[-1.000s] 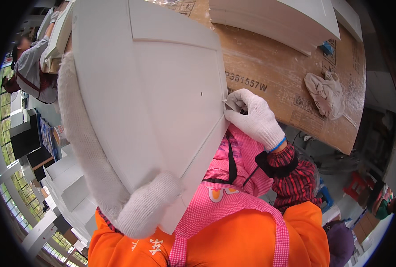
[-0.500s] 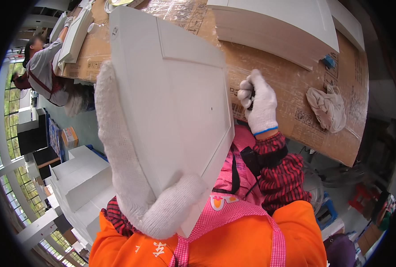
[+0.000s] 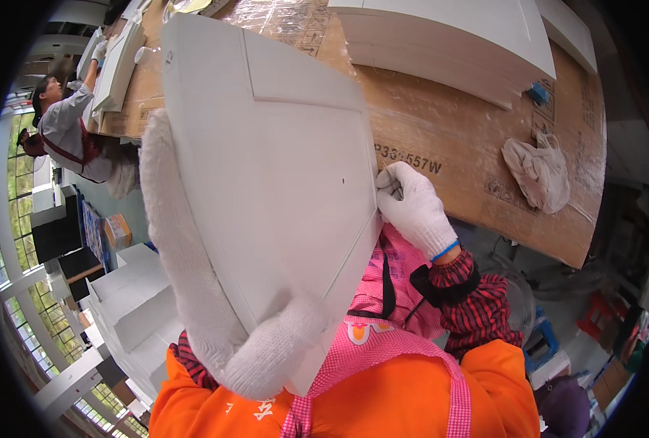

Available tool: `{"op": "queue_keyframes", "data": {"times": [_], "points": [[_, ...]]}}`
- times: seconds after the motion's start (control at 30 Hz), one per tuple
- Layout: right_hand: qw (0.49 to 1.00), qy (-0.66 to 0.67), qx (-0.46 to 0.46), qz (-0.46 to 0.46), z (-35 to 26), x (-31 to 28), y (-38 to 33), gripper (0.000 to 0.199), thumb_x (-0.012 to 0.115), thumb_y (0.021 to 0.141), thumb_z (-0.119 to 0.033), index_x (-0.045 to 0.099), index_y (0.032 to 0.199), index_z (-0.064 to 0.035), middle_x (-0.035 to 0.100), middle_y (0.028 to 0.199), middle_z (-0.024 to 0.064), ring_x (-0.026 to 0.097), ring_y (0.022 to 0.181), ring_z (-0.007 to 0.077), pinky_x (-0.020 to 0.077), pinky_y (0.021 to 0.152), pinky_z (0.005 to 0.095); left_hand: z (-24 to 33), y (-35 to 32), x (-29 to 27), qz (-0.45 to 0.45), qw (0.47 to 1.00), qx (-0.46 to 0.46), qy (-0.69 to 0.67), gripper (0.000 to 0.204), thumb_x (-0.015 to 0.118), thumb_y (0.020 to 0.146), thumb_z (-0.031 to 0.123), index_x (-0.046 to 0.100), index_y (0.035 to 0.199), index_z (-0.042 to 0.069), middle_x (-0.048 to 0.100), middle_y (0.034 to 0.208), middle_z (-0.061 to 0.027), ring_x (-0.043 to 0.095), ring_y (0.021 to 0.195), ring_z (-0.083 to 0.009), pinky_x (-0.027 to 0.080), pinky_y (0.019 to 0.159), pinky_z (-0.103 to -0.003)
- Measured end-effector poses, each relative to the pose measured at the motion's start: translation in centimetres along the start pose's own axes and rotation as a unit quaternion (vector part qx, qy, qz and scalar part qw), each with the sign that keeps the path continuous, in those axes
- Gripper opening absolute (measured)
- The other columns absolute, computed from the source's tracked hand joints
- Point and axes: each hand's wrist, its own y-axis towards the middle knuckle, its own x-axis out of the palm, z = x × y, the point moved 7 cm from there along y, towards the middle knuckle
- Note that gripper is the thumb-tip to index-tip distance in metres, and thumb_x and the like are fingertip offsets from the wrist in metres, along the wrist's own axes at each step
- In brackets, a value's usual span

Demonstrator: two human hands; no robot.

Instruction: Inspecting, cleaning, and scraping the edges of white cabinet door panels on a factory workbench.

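A large white panel (image 3: 280, 168) with a recessed rectangular field stands tilted in front of me, close to the camera. My left hand (image 3: 215, 306), in a white knit glove, wraps around its left edge and lower corner. My right hand (image 3: 412, 208), also gloved in white, presses a small grey piece, perhaps sanding paper, against the panel's right edge. A tiny dark dot marks the panel's face near that edge.
Behind the panel lies a cardboard-covered workbench (image 3: 470, 139) with stacked white panels (image 3: 456, 36) and a crumpled cloth (image 3: 539, 171). Another person (image 3: 65, 128) works at the far left end. White blocks (image 3: 131, 306) are stacked on the floor at the left.
The panel has shifted slightly and tilted closer to me. My right hand has slid a little along the panel's right edge, still pressed to it.
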Motion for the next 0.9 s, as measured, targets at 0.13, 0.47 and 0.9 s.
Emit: {"op": "queue_keyframes", "data": {"times": [0.13,0.47,0.9], "points": [[0.996,0.062,0.019,-0.064,-2.3,-0.3,1.3,0.036,0.072,0.089,-0.016,0.063,0.119,0.0007,0.073,0.102,0.0143,0.072,0.093,0.0233,0.0575,0.087,0.0359,-0.1,-0.6,0.3,-0.011,1.0,-0.002,0.003,0.049,0.069,0.095,0.021,0.063,0.141,0.006,0.066,0.136,-0.0141,0.063,0.126,-0.0289,0.053,0.105,-0.038],[0.999,0.004,-0.001,-0.044,-3.3,0.0,4.1,0.041,0.073,0.085,-0.021,0.063,0.118,0.0017,0.073,0.101,0.0158,0.072,0.098,0.0274,0.0567,0.09,0.0384,-0.4,-0.8,0.3,-0.038,0.999,0.003,0.014,0.049,0.068,0.096,0.022,0.063,0.142,0.006,0.066,0.137,-0.0142,0.063,0.128,-0.0293,0.052,0.106,-0.039],[0.929,0.342,0.045,0.137,-3.1,-1.7,6.2,0.026,0.063,0.099,-0.013,0.062,0.122,-0.0016,0.07,0.09,0.0059,0.061,0.057,0.0089,0.0426,0.045,0.0249,-1.5,0.4,-1.5,-0.017,0.999,0.019,0.02,0.049,0.067,0.096,0.023,0.063,0.142,0.007,0.066,0.139,-0.0143,0.062,0.13,-0.0299,0.052,0.107,-0.039]]}}
